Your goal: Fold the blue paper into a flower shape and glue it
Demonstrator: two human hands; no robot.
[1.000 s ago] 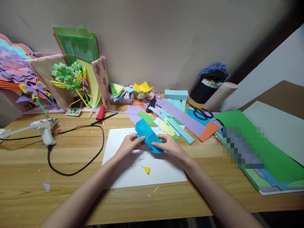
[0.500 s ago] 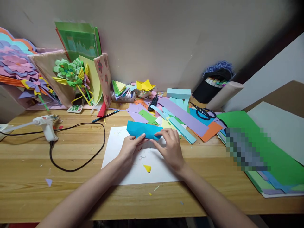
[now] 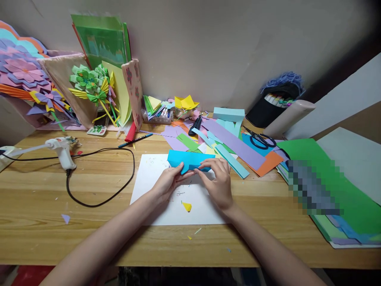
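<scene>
A folded strip of bright blue paper (image 3: 190,157) is held up between both hands, above a white sheet (image 3: 149,186) on the wooden table. My left hand (image 3: 168,180) grips its lower left part, thumb on the near face and fingers beneath. Along the lower right edge, my right hand (image 3: 217,180) pinches the paper with curled fingers and thumb. Fingers cover part of that lower edge. On the white sheet, nearer me, lies a small yellow paper scrap (image 3: 187,207).
At the left stands a white glue gun (image 3: 64,153) with a looped black cable (image 3: 132,171). Coloured paper strips (image 3: 235,141) lie behind the hands, with black scissors (image 3: 258,139) beside them. A green sheet (image 3: 333,174) tops a stack at right. Paper flowers (image 3: 89,79) stand back left.
The blue paper has tilted, and a folded lower flap now shows beneath its top face. My right fingers have shifted along its edge. The whole view has moved slightly.
</scene>
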